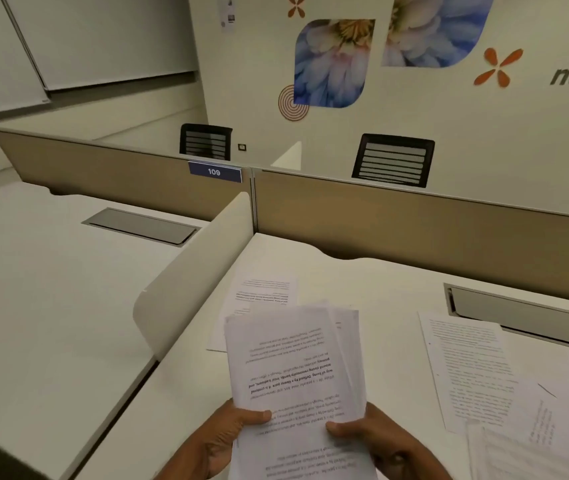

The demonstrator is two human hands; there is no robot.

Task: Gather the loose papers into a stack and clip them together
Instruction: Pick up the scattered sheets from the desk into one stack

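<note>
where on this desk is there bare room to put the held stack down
Bare desk lies left of the held stack, between it and the white side divider; also between stack and right-hand sheets. The right side is crowded with overlapping papers; one sheet lies behind the stack.

Only the person's two hands and a short stretch of each wrist showed at the bottom edge of the head view. The left hand [222, 441] was bare, with no ring, glove or watch visible on it. The right hand [376, 436] was likewise bare and unadorned. No sleeve or cuff reached into view on either wrist. Thumbnails were short and plain. The rest of the body lay outside the picture.
</note>
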